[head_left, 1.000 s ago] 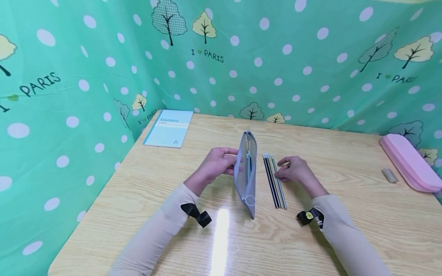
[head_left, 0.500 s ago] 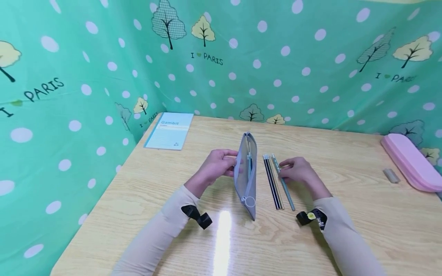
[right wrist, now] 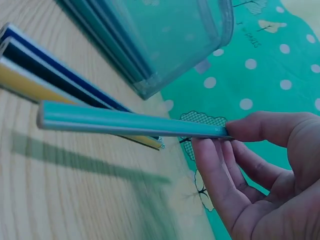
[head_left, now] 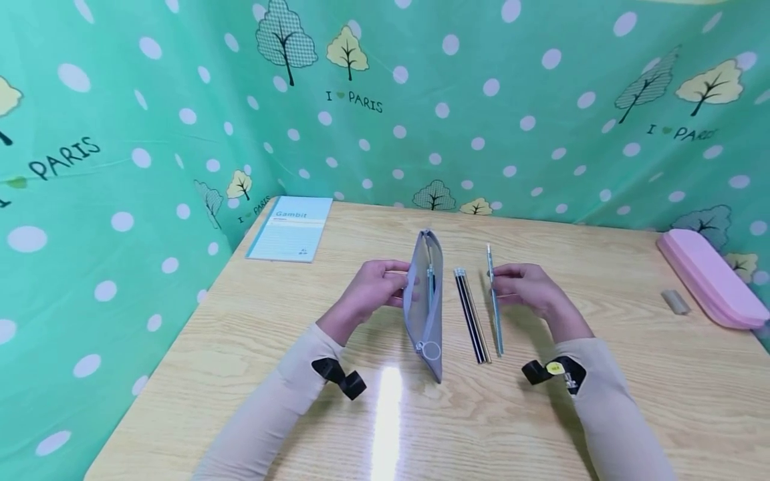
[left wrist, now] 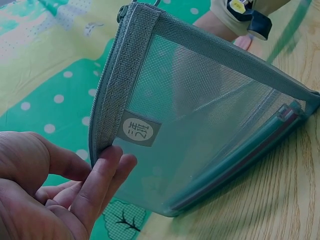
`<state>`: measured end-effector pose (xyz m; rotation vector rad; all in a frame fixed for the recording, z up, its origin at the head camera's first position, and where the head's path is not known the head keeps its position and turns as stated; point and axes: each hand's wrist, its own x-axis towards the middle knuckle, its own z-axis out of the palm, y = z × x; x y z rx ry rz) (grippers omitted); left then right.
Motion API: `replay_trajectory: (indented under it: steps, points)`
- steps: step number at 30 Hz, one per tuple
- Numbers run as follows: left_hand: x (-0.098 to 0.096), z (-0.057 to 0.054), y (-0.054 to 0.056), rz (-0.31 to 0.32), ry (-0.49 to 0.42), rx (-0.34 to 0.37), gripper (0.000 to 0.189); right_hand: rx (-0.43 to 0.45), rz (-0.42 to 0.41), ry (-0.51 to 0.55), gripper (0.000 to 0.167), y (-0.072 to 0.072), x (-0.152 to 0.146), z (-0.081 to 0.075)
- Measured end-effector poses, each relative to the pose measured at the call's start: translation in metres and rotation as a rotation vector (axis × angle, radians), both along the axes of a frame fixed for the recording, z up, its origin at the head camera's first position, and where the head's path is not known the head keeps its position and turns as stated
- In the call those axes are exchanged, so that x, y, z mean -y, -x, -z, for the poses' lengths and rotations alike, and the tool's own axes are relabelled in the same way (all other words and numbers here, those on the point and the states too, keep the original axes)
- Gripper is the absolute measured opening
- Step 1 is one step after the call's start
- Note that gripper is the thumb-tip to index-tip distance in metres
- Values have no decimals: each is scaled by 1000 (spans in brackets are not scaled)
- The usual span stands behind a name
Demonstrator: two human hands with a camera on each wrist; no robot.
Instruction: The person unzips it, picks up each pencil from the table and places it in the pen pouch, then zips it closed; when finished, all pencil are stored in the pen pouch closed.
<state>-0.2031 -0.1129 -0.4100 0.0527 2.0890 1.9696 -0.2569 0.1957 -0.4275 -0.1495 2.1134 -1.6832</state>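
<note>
My left hand point(head_left: 379, 287) pinches the edge of a grey mesh zip pencil pouch point(left wrist: 185, 110), which stands upright with its top unzipped. Pencils point(left wrist: 240, 155) lie along the bottom inside it, seen through the mesh. My right hand point(head_left: 529, 288) holds a teal pencil point(right wrist: 130, 121) between thumb and fingers, lifted above the table with its shadow below. Between pouch and right hand, several pencils point(head_left: 472, 317) lie side by side on the wood; the right wrist view shows dark blue, black and yellow ones.
A pale blue notebook point(head_left: 291, 229) lies at the table's back left. To the right rest a grey eraser point(head_left: 676, 302) and a pink pencil case point(head_left: 712, 277). A green dotted curtain point(head_left: 361, 153) hangs behind the wooden table point(head_left: 259, 347).
My right hand has slid the teal pencil away from the row, then picked it up and moved slightly right. The left hand keeps holding the pouch in place.
</note>
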Motion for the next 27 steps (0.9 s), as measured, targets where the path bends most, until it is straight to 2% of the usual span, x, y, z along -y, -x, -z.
replay_trajectory:
  steps: [6, 9, 13, 18, 21, 27]
  points:
    - [1, 0, -1, 4, 5, -4, 36, 42, -4, 157, 20, -1, -2, -5]
    - [2, 0, -1, 3, 8, -4, 35, 72, 3, 216, 14, -1, 1, -8]
    - [2, 0, -1, 7, 0, -7, 37, 100, 13, 268, 19, -1, 4, -11]
    - [3, -1, -1, 9, 1, -2, 38, 98, 8, 277, 39, -1, 6, -13]
    - [3, -1, -1, 7, 9, 2, 38, 94, 9, 298, 44, -2, 7, -15]
    - [1, -2, -1, 13, -3, 2, 39, 76, 15, 333, 33, -7, 10, -18]
